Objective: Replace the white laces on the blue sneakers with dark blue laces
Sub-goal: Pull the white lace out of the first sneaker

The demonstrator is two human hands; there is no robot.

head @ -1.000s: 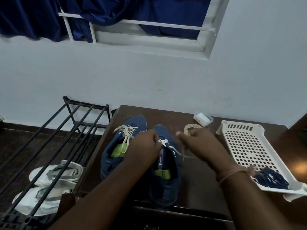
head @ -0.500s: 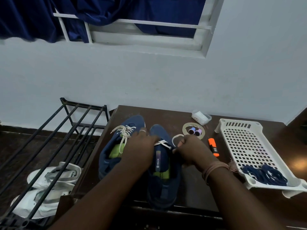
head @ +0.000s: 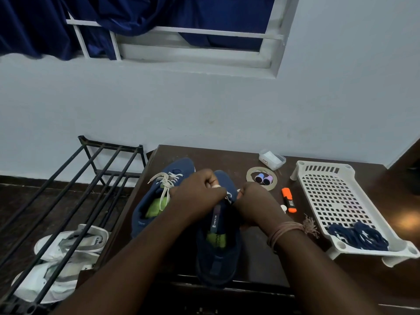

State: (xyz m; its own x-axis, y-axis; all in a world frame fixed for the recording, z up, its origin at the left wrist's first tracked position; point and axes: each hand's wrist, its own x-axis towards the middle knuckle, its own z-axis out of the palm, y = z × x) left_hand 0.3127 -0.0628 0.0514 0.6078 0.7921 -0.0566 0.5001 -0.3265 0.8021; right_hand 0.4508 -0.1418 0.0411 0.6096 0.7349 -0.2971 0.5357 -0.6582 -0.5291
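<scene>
Two blue sneakers stand side by side on a dark wooden table (head: 256, 258). The left sneaker (head: 148, 201) still carries its tied white lace (head: 165, 183). Over the lacing of the right sneaker (head: 218, 251) both my hands meet. My left hand (head: 197, 192) has its fingers curled and pinches the white lace at the eyelets. My right hand (head: 254, 201) pinches the same lace from the right side; most of that lace is hidden under the hands. A bundle of dark blue laces (head: 359, 235) lies in the near end of a white perforated tray (head: 327, 189) to the right.
An orange highlighter (head: 288, 200), a tape ring (head: 251, 176) with two small spools inside, and a small white box (head: 271, 159) lie between the sneakers and the tray. A black metal rack (head: 91, 178) stands left of the table, with white shoes (head: 68, 244) beneath it.
My right hand has come back in from the right, where it held the white lace pulled out, and now meets my left hand over the right sneaker. The highlighter and spools are uncovered.
</scene>
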